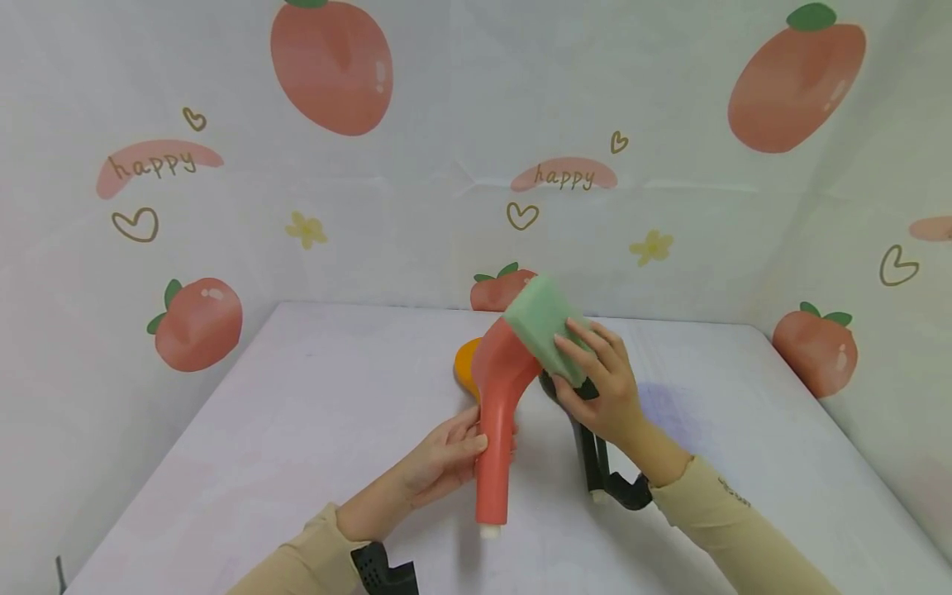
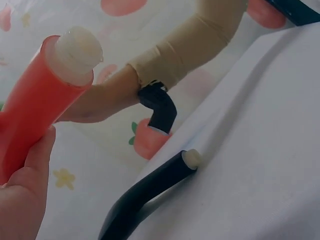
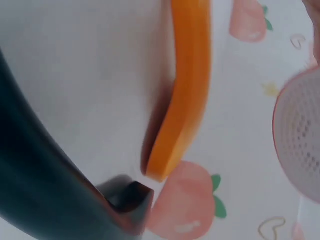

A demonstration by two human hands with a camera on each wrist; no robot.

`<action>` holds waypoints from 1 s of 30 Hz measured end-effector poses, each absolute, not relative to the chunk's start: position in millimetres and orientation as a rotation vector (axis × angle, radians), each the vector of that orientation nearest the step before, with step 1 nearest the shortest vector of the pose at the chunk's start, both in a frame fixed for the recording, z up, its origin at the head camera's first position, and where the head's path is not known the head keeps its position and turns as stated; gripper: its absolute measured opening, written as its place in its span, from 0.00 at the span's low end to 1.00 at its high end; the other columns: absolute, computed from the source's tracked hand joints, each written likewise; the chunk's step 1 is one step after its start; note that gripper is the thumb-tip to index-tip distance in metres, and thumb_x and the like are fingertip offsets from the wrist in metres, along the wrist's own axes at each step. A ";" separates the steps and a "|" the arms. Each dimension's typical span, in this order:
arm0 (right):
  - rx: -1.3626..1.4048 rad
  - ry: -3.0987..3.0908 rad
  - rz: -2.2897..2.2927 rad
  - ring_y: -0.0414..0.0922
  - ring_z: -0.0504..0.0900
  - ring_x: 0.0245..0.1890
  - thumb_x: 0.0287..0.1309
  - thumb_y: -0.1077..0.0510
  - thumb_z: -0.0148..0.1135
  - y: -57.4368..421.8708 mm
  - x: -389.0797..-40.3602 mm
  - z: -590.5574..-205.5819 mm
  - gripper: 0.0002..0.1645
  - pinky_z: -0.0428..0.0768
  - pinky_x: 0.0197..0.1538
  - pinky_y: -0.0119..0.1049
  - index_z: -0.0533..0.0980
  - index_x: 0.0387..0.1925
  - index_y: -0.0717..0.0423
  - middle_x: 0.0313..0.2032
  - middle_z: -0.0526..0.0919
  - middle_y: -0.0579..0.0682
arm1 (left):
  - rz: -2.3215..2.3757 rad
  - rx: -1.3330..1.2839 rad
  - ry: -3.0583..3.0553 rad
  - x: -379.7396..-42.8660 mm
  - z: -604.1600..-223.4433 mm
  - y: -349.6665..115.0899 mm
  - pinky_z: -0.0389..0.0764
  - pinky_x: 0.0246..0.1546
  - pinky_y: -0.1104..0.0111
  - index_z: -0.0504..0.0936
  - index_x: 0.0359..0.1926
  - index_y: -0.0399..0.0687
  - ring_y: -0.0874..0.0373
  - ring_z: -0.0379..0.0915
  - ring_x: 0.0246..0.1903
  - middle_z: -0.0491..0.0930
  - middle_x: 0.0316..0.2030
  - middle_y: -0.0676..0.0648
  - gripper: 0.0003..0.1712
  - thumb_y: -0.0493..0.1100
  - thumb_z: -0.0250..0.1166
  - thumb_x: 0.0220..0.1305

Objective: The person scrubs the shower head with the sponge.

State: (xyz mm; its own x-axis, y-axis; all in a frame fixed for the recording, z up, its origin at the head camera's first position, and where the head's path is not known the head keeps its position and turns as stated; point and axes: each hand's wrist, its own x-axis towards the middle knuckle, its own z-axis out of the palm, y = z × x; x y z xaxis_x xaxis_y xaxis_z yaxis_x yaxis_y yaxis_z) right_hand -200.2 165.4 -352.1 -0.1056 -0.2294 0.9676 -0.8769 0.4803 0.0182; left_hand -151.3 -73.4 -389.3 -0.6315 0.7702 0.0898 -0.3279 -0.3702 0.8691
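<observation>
Head view: your left fingers curl round the handle of the red shower head (image 1: pixel 493 463), left hand (image 1: pixel 446 463) raised above the counter (image 1: pixel 335 388). Your right hand (image 1: pixel 606 384) grips the green sponge (image 1: pixel 545 321), which appears to meet the head beyond the left fingers. Past those fingers lies an orange item (image 1: pixel 465 368); below the right fingers, a black-handled item (image 1: pixel 592 473).

Left wrist view: the pale handle end projects past your fingers.

Right wrist view: the perforated face shows. Wiping looks under way; completion cannot be judged. Orange and black remain outside either grip.
</observation>
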 end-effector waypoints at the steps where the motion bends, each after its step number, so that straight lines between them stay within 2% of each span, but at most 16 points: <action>1: 0.942 -1.640 0.772 0.64 0.71 0.48 0.60 0.51 0.55 166.7 -201.1 -351.0 0.22 0.68 0.62 0.38 0.77 0.44 0.68 0.48 0.76 0.68 | 2.040 0.655 1.144 -151.0 -389.2 -73.4 0.73 0.60 0.66 0.49 0.68 0.41 0.60 0.72 0.54 0.72 0.53 0.51 0.30 0.40 0.46 0.70; 4: 0.873 -1.690 0.853 0.61 0.71 0.49 0.62 0.50 0.53 168.8 -201.7 -349.5 0.25 0.67 0.61 0.31 0.75 0.47 0.70 0.50 0.74 0.69 | 2.037 0.668 1.145 -150.5 -389.4 -73.0 0.74 0.59 0.66 0.50 0.68 0.42 0.59 0.72 0.53 0.72 0.53 0.51 0.29 0.40 0.47 0.70; 7: 0.868 -1.701 0.853 0.61 0.70 0.49 0.62 0.49 0.53 167.9 -199.4 -350.4 0.26 0.67 0.61 0.29 0.74 0.48 0.70 0.51 0.73 0.69 | 2.046 0.678 1.142 -150.3 -389.7 -72.3 0.74 0.59 0.66 0.49 0.69 0.43 0.59 0.72 0.54 0.72 0.54 0.51 0.29 0.38 0.46 0.70; 13: 0.985 -1.626 0.750 0.63 0.70 0.49 0.60 0.51 0.55 162.8 -194.5 -353.3 0.23 0.67 0.62 0.38 0.75 0.44 0.69 0.49 0.74 0.69 | 2.061 0.679 1.179 -150.0 -388.2 -72.4 0.74 0.58 0.68 0.48 0.69 0.43 0.61 0.72 0.56 0.71 0.55 0.51 0.29 0.38 0.46 0.70; 16: 1.020 -1.613 0.743 0.63 0.70 0.49 0.60 0.51 0.55 162.0 -194.4 -351.9 0.22 0.67 0.62 0.40 0.75 0.43 0.69 0.48 0.74 0.69 | 2.061 0.687 1.198 -149.6 -387.0 -72.7 0.74 0.58 0.69 0.48 0.69 0.42 0.60 0.72 0.56 0.71 0.55 0.51 0.30 0.39 0.48 0.70; 23: 0.959 -1.725 0.865 0.59 0.70 0.51 0.62 0.51 0.53 165.7 -196.7 -344.8 0.25 0.68 0.59 0.29 0.74 0.48 0.70 0.51 0.73 0.70 | 2.057 0.724 1.198 -149.9 -388.8 -73.4 0.74 0.59 0.68 0.49 0.69 0.43 0.61 0.72 0.56 0.71 0.55 0.50 0.29 0.37 0.47 0.70; 27: 0.884 -1.873 1.016 0.46 0.72 0.55 0.58 0.60 0.54 170.8 -197.4 -340.3 0.23 0.70 0.53 0.25 0.71 0.54 0.67 0.55 0.72 0.66 | 2.045 0.763 1.219 -151.4 -392.2 -73.5 0.74 0.59 0.67 0.49 0.69 0.44 0.61 0.72 0.56 0.72 0.54 0.50 0.29 0.35 0.46 0.70; 30: 0.828 -1.972 1.116 0.35 0.70 0.57 0.52 0.70 0.55 174.3 -197.0 -337.8 0.28 0.71 0.50 0.21 0.69 0.58 0.64 0.58 0.72 0.62 | 2.037 0.777 1.265 -152.4 -395.2 -73.8 0.75 0.58 0.66 0.48 0.70 0.45 0.59 0.71 0.56 0.72 0.55 0.50 0.30 0.35 0.47 0.70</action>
